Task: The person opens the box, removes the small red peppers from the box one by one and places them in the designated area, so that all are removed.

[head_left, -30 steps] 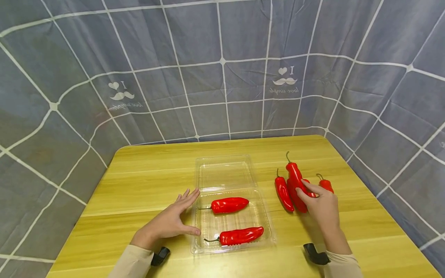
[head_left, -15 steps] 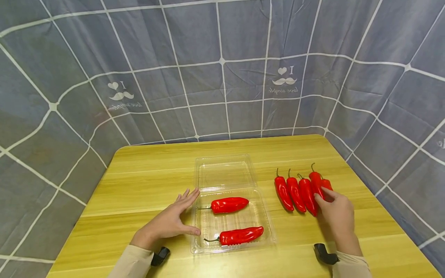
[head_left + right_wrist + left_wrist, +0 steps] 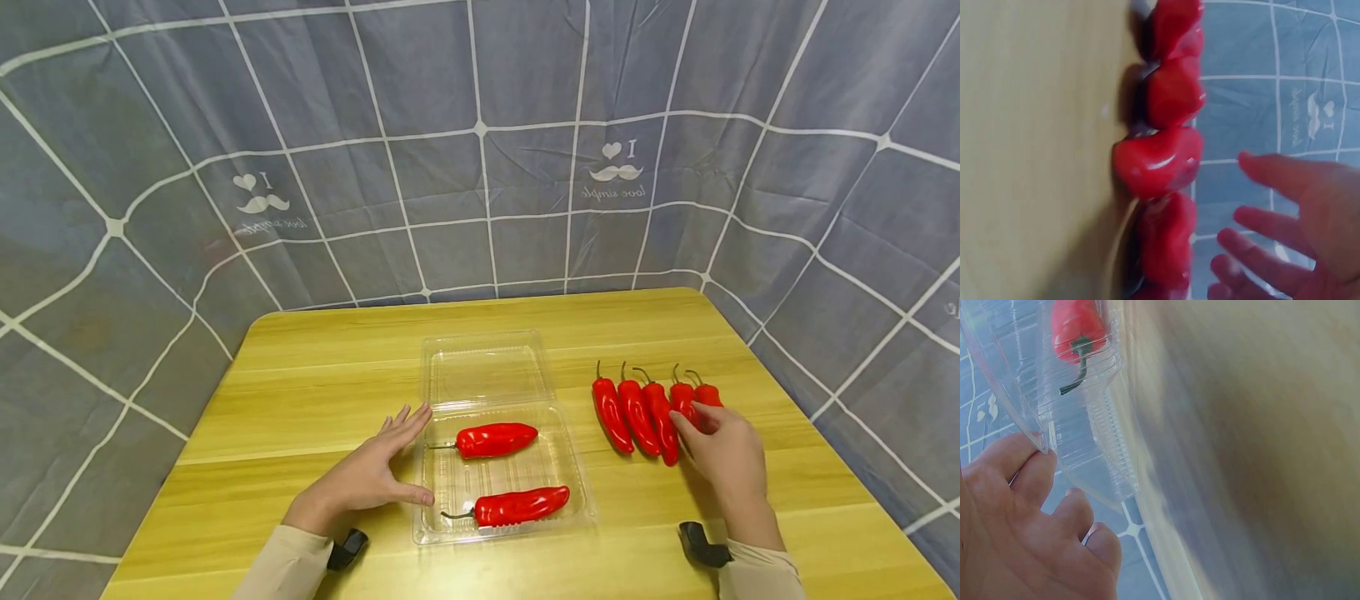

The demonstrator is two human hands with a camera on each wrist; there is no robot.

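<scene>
A clear plastic clamshell box (image 3: pixel 467 478) lies with its lid (image 3: pixel 487 371) folded back on the table. Two long red peppers (image 3: pixel 497 440) rest in its base, apart, stems to the left. My left hand (image 3: pixel 367 475) spreads thumb and fingers along the box's left side; the left wrist view has its fingertips at the plastic edge (image 3: pixel 1044 447). Several more red peppers (image 3: pixel 612 415) form a side-by-side row to the right. Over that row's right end is my right hand (image 3: pixel 727 450), thumb and fingers parted. In the right wrist view its fingers (image 3: pixel 1272 228) hold nothing.
Both hands work over a wood-grain table (image 3: pixel 330 358). A grey-blue curtain (image 3: pixel 525 183) with white grid lines surrounds its back and sides. Black wrist mounts (image 3: pixel 703 546) stick out inward from the sleeves.
My right hand has moved right and let go of the pepper it gripped above the others. The heaped peppers now lie in a row. My left hand and the box stayed put.
</scene>
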